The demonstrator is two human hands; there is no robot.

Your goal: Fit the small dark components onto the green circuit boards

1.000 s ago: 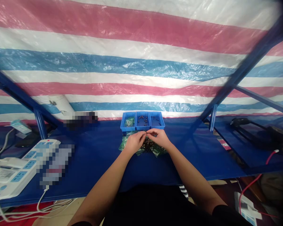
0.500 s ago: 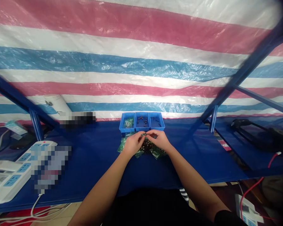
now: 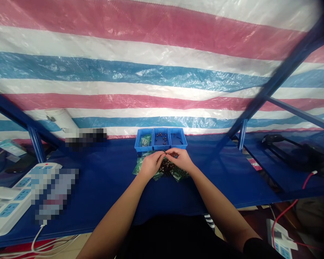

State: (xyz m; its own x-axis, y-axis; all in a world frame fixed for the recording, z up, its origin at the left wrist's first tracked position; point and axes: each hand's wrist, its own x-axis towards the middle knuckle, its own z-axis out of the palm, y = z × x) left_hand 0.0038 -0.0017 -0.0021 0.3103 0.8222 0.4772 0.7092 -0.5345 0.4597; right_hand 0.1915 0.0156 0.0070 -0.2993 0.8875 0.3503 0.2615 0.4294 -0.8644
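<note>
We see both hands up close over the desk (image 3: 110, 187), fingertips nearly meeting. Left hand (image 3: 150, 164): thumb and fingers pinched nearly together at one side of a small piece (image 3: 165, 153); right hand (image 3: 183, 160): same pinch from the other side, fingers bent. The piece is too small for us to identify; it sits between the two sets of fingertips, just above a heap of small metal parts (image 3: 166, 168) on the desk. Green packets (image 3: 138, 167) lie around the heap, some beside the left hand, others at its near edge, partly hidden by the hands.

Just beyond the hands we have three blue bins side by side: left bin (image 3: 144, 148) with green packets inside, middle bin (image 3: 161, 147) with a few small parts scattered, right bin (image 3: 178, 146) with a few dark pieces. Behind them hangs a striped sheet (image 3: 162, 82), red, white and blue. Far left on the desk, a white power strip (image 3: 18, 205), next to a pixelated patch; a white cylinder (image 3: 62, 118) farther back. Blue frame posts (image 3: 242, 135) at both sides.
</note>
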